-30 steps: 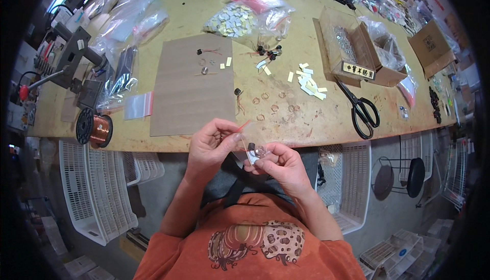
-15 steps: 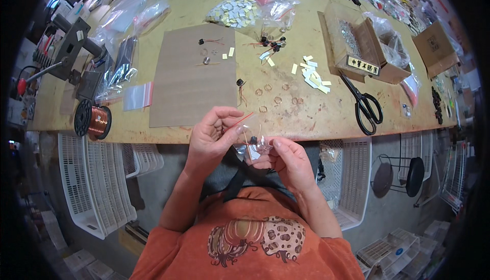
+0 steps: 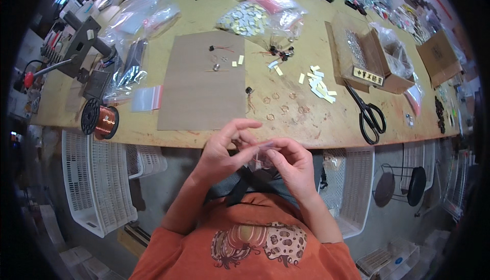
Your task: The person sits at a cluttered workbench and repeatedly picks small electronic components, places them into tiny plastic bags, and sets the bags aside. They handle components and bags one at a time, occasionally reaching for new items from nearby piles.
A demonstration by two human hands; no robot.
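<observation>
Just past the table's front edge, my two hands hold a small clear zip bag [image 3: 260, 162] between them. My left hand [image 3: 220, 152] pinches its top edge with thumb and forefinger, the other fingers loosely curled. From the other side my right hand [image 3: 295, 166] grips the same edge, its thumb near the opening. Small parts show blurred through the plastic. Ahead of my hands lies a brown cardboard sheet [image 3: 194, 101] bearing a black part with thin wires [image 3: 212, 49], a small round metal piece [image 3: 216, 67] and two pale yellow tabs. Another black wired part [image 3: 249, 90] rests at its right edge.
Copper wire rings [image 3: 270, 117] and loose pale tabs [image 3: 321, 93] lie on the table [image 3: 204, 138]. Black scissors [image 3: 375, 119] and a parts box [image 3: 367, 76] are at right. At left stand a copper wire spool [image 3: 106, 120], empty zip bags [image 3: 145, 99] and a lever press [image 3: 84, 40].
My right hand has risen to the bag's top edge, close to my left fingertips. The bag's opening edge now runs between both hands. The whole view has shifted slightly.
</observation>
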